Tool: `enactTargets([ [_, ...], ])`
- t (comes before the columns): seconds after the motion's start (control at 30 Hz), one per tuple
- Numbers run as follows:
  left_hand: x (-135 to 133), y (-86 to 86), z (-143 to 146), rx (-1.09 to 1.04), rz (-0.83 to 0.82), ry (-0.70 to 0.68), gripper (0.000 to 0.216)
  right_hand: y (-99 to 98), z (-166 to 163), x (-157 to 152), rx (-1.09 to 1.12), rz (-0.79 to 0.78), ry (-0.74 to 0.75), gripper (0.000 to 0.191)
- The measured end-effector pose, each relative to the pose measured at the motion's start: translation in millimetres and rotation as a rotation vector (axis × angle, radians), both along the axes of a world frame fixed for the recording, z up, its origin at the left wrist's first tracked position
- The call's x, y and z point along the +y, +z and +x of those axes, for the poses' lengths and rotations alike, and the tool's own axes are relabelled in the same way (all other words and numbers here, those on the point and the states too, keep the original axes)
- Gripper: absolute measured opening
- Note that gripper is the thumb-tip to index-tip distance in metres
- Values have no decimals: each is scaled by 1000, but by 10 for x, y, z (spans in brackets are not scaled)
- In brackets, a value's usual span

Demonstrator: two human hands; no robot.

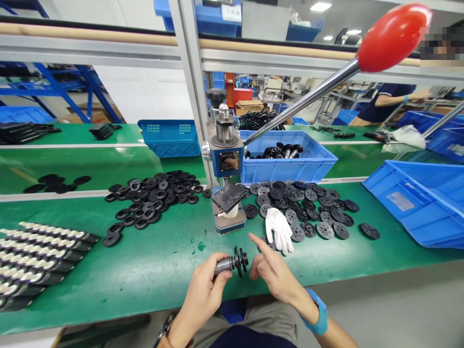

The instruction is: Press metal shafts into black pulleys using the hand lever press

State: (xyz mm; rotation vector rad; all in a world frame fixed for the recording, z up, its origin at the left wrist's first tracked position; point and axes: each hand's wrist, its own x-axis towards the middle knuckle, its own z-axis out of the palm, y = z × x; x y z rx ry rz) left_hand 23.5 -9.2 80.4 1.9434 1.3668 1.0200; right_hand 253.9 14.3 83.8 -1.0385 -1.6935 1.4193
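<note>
My left hand (207, 285) is wrapped round the grey cylinder of a shaft part with black discs (237, 262) at its right end. The part lies sideways over the green bench, near its front edge. Just right of the discs is my right hand (271, 270), its index finger stretched out and the other fingers curled, with nothing visible in it. Beyond both hands stands a hand press (227, 162) with a long lever and a red knob (393, 36). A black block (228, 197) rests tilted on a white piece at the press base.
Black rings (155, 195) are heaped left of the press, black slotted discs (308, 203) right of it. A white glove (278, 229) lies on those discs. Blue bins (290, 169) stand behind and at right (416, 203). Roller strips (39, 261) lie at left. A person (386, 104) is at back right.
</note>
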Motion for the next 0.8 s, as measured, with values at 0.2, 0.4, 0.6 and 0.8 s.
enactTargets([
  [0.2, 50, -62, 152, -12, -42, -36, 20, -9, -57, 48, 98, -53, 35, 87],
  [0.4, 94, -213, 104, -227, -155, 80, 50, 245, 125, 672, 375, -258, -306, 44],
  [0.6, 60, -272, -20, -303, -188, 189, 41, 1166, 693, 1993, 501, -8, -586, 45],
  [0.8, -1, -266, -177, -273, -148, 316, 32, 1147, 610, 2003, 606, 78, -684, 24],
])
